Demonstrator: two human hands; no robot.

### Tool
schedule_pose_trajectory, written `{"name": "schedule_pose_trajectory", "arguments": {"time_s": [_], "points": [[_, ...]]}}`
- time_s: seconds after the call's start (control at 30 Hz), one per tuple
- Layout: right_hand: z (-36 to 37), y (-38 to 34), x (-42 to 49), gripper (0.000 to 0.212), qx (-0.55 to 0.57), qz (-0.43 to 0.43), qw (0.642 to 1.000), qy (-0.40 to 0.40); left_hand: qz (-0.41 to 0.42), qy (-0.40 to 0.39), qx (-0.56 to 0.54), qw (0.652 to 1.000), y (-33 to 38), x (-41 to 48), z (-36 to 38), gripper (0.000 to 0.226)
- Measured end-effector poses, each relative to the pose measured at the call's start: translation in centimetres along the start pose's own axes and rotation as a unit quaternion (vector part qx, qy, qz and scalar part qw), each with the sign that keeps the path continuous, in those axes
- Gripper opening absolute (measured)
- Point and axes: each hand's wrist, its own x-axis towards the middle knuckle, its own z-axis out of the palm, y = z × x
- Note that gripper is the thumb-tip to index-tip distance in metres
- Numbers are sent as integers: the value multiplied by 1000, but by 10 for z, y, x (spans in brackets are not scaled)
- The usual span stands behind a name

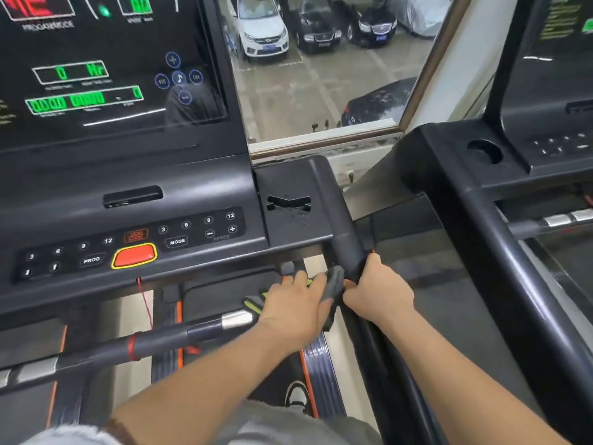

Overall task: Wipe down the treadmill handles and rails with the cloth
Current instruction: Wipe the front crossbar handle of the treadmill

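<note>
Dark cloth sits bunched on the right side rail, just below the console corner, squeezed between both hands. Right hand is wrapped around the rail, fingers curled tight with the cloth underneath. Left hand pinches the cloth's loose end just beside it, the two hands nearly touching. The rail's long axis runs from the console back toward the person, sloping down. A black-and-yellow item peeks out under the left hand, near the front handlebar.
</note>
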Motion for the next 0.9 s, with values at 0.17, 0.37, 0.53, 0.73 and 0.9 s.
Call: {"name": "schedule_pose_trajectory", "arguments": {"time_s": [0.17, 0.37, 0.53, 0.73, 0.9], "points": [[-2, 4, -1, 47, -9, -12, 1000, 1, -67, -141, -201, 967, -18, 31, -16, 49], [2, 10, -3, 43, 4, -19, 999, 25, 0, 35, -13, 999, 8, -42, 22, 63], [1, 7, 0, 42, 7, -10, 1000, 20, 9, -12, -30, 999, 1, 5, -3, 42], [2, 5, -1, 44, 2, 1, 1000, 21, -57, -200, -268, 941, -21, 54, -8, 48], [3, 6, -1, 39, 5, -2, 1000, 23, -12, -4, -19, 1000, 13, -33, 6, 57]]}}
